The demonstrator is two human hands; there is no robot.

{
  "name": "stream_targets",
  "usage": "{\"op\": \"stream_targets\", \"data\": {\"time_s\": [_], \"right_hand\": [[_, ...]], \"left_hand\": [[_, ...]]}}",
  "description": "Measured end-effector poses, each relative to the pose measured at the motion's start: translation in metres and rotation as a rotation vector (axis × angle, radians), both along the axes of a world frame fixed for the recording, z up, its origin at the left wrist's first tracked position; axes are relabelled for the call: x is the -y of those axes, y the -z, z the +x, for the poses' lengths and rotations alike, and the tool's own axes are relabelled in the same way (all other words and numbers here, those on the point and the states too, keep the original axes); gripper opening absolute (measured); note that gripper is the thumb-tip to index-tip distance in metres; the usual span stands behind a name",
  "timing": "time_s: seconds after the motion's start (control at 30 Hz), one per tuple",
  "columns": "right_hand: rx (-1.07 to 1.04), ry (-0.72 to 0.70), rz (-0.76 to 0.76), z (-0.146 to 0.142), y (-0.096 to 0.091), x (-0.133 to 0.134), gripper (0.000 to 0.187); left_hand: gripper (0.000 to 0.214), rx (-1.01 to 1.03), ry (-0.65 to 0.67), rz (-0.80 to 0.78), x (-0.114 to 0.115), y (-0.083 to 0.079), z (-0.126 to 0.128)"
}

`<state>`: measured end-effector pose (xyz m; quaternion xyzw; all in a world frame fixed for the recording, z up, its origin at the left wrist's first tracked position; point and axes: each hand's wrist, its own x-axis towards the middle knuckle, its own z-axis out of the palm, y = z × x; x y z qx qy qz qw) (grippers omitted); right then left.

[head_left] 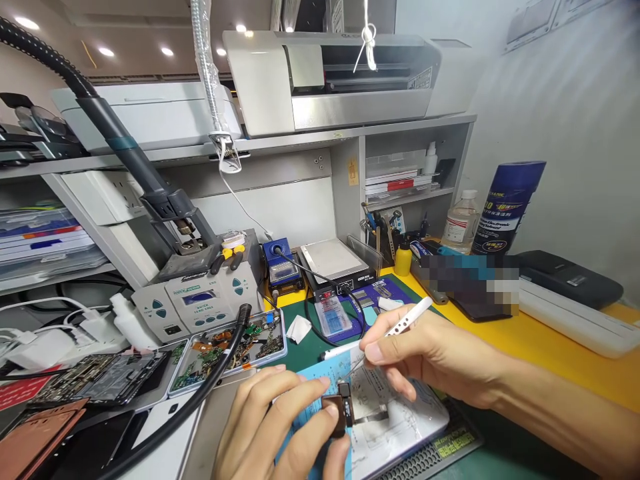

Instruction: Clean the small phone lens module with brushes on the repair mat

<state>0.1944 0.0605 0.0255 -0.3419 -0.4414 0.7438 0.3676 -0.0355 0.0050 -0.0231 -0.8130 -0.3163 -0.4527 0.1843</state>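
My left hand [277, 427] pinches a small dark camera-like module [340, 410] between thumb and fingers, just above a printed paper sheet [400, 420] on the mat. My right hand [425, 353] grips white tweezers [400, 327], whose tips point down and left at the top of the module. A white pen-like tool [337, 351] lies on the mat behind the hands.
A tray of small circuit parts [227, 350] and a disassembled phone [105, 377] lie at the left, with a black hose [210, 387] across them. A soldering station [197, 300], a heating plate [333, 261], a bottle [460, 223] and a blue can [510, 203] stand behind. The yellow table [550, 360] extends right.
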Motion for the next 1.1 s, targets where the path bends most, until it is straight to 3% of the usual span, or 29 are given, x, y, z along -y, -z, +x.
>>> {"op": "stream_targets", "data": {"time_s": [0.27,0.53,0.77,1.1], "right_hand": [[0.011,0.002,-0.005,-0.001,0.0,0.0,0.015],[0.021,-0.012,0.01,0.0,-0.001,0.001,0.01],[0.048,0.1,0.067,0.0,-0.007,0.0,0.019],[0.06,0.004,0.135,0.003,-0.01,0.004,0.02]], "left_hand": [[0.035,-0.168,0.062,0.027,-0.003,-0.008,-0.013],[0.039,-0.035,0.11,-0.079,0.0,-0.013,-0.007],[0.035,0.025,0.091,-0.122,0.0,-0.011,-0.01],[0.028,0.15,-0.003,-0.28,0.0,-0.008,-0.003]]}}
